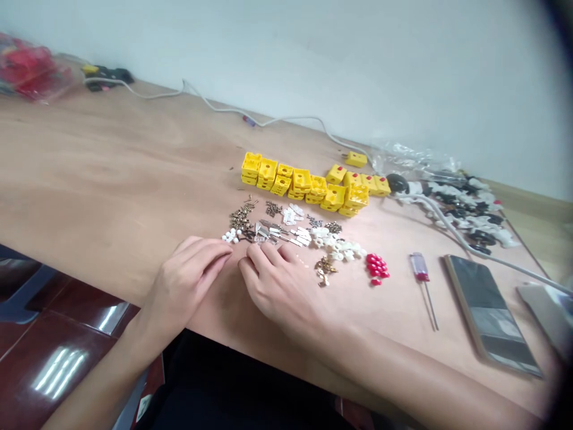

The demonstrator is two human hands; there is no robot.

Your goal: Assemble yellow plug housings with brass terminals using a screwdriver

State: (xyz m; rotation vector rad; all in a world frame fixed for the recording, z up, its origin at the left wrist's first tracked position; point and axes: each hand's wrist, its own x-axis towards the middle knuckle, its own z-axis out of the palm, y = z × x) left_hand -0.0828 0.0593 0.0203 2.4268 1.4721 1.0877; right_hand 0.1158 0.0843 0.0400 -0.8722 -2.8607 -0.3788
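Your right forearm (416,376) cut off at the bottom edge, the red contents of the clear bag (31,68) blurred at upper left, the small metal parts (268,233) too tiny to tell apart, the pale object (548,316) cut off at the right edge

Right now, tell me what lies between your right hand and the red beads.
In the head view, a small cluster of gold-coloured metal fittings lies between the right hand and the red beads.

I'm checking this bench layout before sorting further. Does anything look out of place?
One yellow plastic housing sits alone behind the grouped yellow housings, beside a white cable. The others are packed closely together, so this one looks stray.
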